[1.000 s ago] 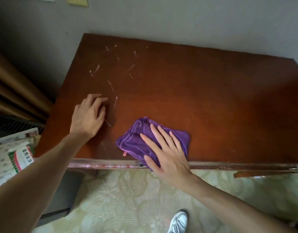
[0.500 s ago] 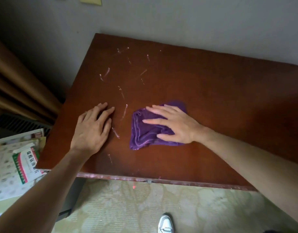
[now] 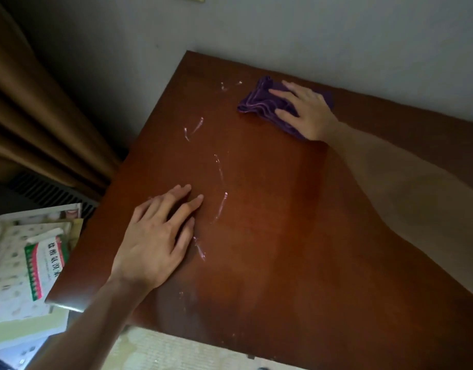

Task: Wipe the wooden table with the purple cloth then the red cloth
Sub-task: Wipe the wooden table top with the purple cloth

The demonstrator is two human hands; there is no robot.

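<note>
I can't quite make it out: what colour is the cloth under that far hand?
Purple cloth, under the right hand; the head view shows it.

Glossy reddish wooden table [image 3: 256, 249], white-smeared; soft, stitched-edge purple cloth [image 3: 259, 102].

The purple cloth [image 3: 267, 102] lies bunched and folded over itself near the far edge of the tabletop [image 3: 270, 236], close to the wall, its stitched hems stacked in ridges along the left side. My right grip [image 3: 304, 110] presses flat on top of it, fingers spread, so only its left part and a corner below my palm show. The tabletop is reddish-brown polished wood, tilted in my view, with thin whitish streaks [image 3: 220, 206] curving across its left half, apart from the cloth.
</note>
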